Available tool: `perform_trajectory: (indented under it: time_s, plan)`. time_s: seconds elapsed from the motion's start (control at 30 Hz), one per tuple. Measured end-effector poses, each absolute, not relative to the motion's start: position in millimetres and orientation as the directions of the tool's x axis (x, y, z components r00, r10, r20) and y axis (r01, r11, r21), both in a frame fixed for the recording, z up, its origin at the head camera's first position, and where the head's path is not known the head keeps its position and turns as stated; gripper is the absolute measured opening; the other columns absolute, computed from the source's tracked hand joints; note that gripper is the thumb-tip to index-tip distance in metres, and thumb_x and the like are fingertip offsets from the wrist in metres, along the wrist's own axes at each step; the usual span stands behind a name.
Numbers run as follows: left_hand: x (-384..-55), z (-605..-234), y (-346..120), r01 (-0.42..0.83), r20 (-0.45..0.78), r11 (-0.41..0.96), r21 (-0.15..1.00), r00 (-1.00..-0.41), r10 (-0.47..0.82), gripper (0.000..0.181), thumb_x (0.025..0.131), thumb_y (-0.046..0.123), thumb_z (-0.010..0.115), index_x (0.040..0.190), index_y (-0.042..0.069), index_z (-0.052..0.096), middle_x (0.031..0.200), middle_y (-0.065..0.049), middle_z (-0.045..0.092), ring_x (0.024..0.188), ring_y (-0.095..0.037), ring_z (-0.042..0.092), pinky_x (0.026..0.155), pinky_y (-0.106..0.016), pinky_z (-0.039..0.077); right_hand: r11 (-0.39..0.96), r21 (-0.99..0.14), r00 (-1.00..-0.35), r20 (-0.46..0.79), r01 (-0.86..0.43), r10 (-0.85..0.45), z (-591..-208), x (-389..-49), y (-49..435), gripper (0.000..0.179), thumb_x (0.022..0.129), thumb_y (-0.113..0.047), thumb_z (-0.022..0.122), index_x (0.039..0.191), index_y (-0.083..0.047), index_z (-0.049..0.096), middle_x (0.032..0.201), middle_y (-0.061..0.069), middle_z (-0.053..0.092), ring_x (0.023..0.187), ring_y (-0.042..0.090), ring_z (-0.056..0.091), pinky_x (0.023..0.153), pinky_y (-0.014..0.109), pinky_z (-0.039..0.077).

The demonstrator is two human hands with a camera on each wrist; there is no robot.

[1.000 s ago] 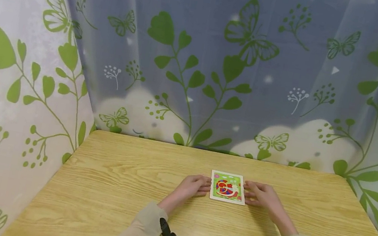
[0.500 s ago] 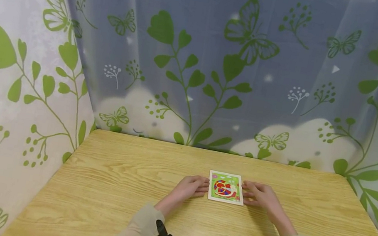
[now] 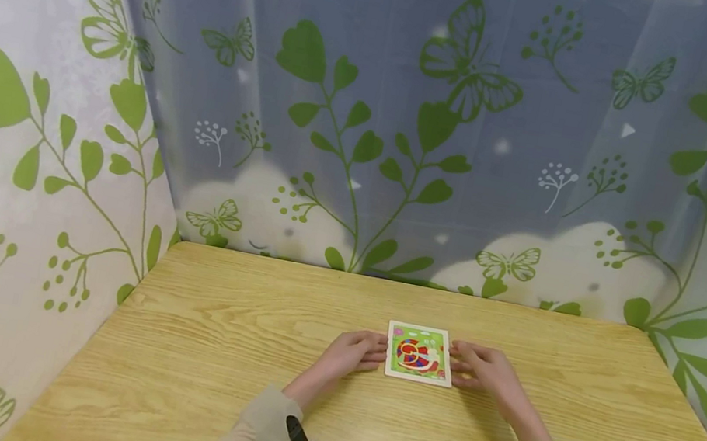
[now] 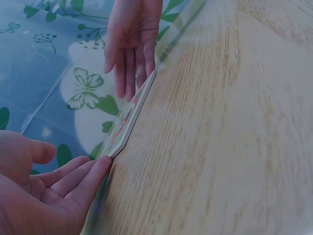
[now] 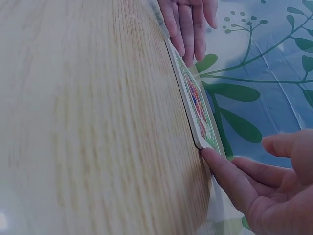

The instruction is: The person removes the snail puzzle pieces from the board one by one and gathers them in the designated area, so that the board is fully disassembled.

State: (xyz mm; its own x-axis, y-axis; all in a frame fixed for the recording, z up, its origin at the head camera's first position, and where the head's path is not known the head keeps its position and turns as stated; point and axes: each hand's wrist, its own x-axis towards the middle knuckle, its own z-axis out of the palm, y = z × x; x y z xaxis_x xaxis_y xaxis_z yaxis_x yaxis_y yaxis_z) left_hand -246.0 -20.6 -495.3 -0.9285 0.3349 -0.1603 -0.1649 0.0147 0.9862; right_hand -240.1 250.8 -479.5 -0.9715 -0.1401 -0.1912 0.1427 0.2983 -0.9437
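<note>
A small square puzzle board (image 3: 420,354) with a pale rim lies flat on the table, picture side up. It shows a snail with a red, blue and yellow shell on green. My left hand (image 3: 352,353) is at its left edge, fingers extended; in the left wrist view the fingertips (image 4: 103,162) meet the board's corner. At the opposite edge, my right hand (image 3: 488,374) has its fingers stretched toward the board, and in the right wrist view a fingertip (image 5: 209,154) touches the near corner. Both thumbs stand apart from the board.
The wood-grain table (image 3: 224,308) reaches back to a blue-grey curtain (image 3: 375,98) printed with leaves and butterflies. A pale printed curtain (image 3: 11,192) hangs along the left side, and another along the right. Black cameras are strapped to both wrists.
The puzzle board has slid slightly left and a little toward the person. Both hands have moved along with it, staying at its two sides.
</note>
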Motion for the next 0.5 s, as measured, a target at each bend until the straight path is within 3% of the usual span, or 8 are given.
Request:
perform_trajectory:
  time_s: [0.5]
  plan:
    - [-240.2, -494.0, -27.5, -0.174, -0.17, 0.017, 0.985, -0.927, 0.334, 0.042, 0.111, 0.019, 0.042, 0.139, -0.01, 0.054, 0.135, -0.025, 0.062, 0.126, -0.033, 0.061, 0.099, -0.035, 0.054, 0.308, -0.94, -0.967, -0.204, 0.148, -0.156, -478.9, -233.9, 245.4, 0.059, 0.111, -0.03, 0.043, 0.143, 0.019, 0.041, 0.143, 0.035, 0.049, 0.118, 0.035, 0.064, 0.083, 0.035, 0.061]
